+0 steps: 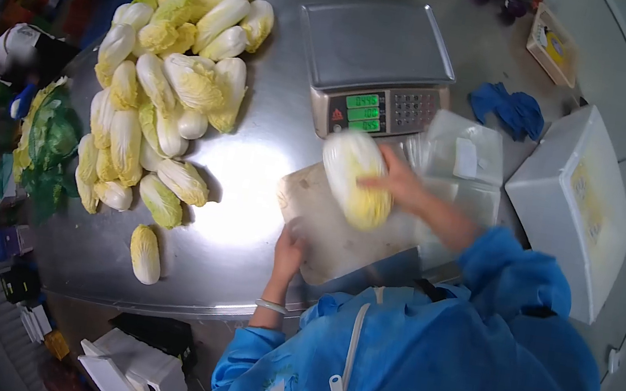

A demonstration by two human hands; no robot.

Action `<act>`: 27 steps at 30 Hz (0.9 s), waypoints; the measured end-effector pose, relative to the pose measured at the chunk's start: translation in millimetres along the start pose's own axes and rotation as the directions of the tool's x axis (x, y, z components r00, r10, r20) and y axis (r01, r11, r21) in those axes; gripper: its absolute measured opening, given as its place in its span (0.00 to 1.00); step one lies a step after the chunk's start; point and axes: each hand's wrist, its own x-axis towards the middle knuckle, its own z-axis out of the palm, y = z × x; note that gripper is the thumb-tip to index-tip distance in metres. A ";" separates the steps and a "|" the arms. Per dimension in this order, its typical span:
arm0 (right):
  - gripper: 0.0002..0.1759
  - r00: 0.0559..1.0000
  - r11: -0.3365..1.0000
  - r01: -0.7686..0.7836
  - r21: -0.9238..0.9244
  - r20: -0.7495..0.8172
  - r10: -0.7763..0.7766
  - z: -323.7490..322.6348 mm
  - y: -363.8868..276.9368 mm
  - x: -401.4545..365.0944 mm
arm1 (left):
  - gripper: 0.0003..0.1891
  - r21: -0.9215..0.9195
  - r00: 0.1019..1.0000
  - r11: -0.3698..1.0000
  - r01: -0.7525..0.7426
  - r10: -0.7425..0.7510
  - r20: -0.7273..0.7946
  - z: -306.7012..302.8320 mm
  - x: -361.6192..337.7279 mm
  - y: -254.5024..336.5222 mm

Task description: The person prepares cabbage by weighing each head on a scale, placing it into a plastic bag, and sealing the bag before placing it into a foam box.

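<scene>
A napa cabbage [353, 173], white at one end and yellow at the other, is gripped in my right hand [400, 180] over a pale board [332, 231]. My right fingers wrap its side, and its image is slightly blurred. My left hand [289, 250], with a bangle at the wrist, is at the left edge of the board. Its fingers are smeared, so their grip does not show. Just beyond the held cabbage stands a digital scale [375, 47] with lit green displays and a bare metal plate.
Many napa cabbages [176, 82] are heaped on the steel table [255, 146] at left, with a single cabbage [146, 254] nearer the front edge. Clear plastic bags [464, 157], a blue cloth [506, 109] and a white foam box [571, 202] are to the right.
</scene>
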 end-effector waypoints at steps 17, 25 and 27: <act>0.28 0.934 0.930 -0.342 -0.132 0.058 0.352 -80.6 89.1 -29.6 | 0.29 -0.632 0.952 0.720 0.286 -0.141 0.271 68.1 -10.9 12.4; 0.47 0.995 0.995 -0.093 0.026 -0.019 0.093 -57.8 70.1 -79.3 | 0.33 0.016 0.972 0.972 -0.236 0.236 0.011 180.3 -35.8 55.0; 0.49 0.990 0.991 0.052 -0.120 -0.126 -0.067 -94.2 56.7 -119.8 | 0.33 0.062 0.967 0.970 -0.236 0.227 0.117 219.3 -50.5 79.1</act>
